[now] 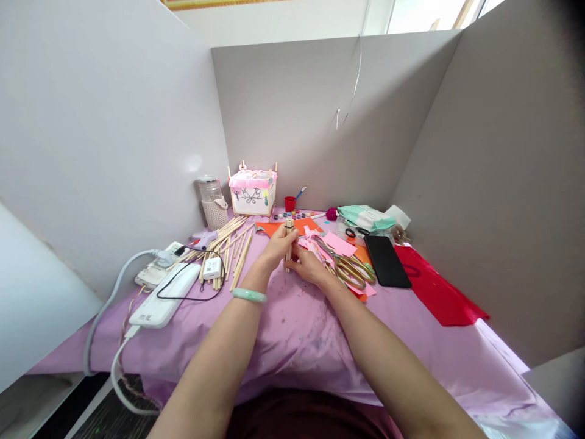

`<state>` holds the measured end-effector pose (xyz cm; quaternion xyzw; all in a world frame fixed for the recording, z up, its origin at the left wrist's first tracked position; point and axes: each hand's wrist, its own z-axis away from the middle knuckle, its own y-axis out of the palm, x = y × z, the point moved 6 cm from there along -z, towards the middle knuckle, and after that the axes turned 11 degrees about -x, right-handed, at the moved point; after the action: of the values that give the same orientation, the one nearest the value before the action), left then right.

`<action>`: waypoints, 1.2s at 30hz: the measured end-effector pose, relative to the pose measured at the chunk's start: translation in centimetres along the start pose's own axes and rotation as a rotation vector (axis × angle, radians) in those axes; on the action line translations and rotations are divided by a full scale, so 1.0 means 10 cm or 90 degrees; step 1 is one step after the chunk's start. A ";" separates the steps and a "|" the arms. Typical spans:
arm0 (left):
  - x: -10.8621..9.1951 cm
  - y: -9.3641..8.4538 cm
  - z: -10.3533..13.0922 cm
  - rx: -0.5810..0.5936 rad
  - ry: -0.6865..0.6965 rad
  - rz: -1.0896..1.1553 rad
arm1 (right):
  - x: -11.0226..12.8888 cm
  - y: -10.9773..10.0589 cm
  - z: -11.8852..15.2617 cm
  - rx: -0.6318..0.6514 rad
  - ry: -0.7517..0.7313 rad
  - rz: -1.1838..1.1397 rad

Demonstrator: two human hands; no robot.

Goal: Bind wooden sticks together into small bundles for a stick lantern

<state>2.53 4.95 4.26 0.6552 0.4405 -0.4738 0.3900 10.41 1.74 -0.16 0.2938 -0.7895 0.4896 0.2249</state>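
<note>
A small bundle of wooden sticks (289,229) stands upright in front of me, with a dark band around its upper part. My left hand (278,247) is closed around the bundle from the left. From the right, my right hand (305,263) has its fingers closed on the lower part of the same bundle. Behind the hands lies an orange sheet (311,227). Pink paper scraps (340,244) and gold-handled scissors (354,271) are just right of my right hand. Many loose wooden sticks (240,259) lie spread to the left.
At the back stand a paper lantern box (252,198), a glass jar (211,198) and a red cup (290,203) near small paint pots. A power bank (164,299) with cables lies left. On the right are a black phone (387,261) and red cloth (439,292). Grey partitions (320,122) surround the table.
</note>
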 end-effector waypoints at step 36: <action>0.05 -0.01 -0.02 -0.036 0.018 -0.035 | 0.07 -0.01 0.00 -0.110 -0.020 -0.009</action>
<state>2.61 5.31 3.83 0.6381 0.4775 -0.4622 0.3888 9.99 1.58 0.33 0.2865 -0.8303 0.4133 0.2402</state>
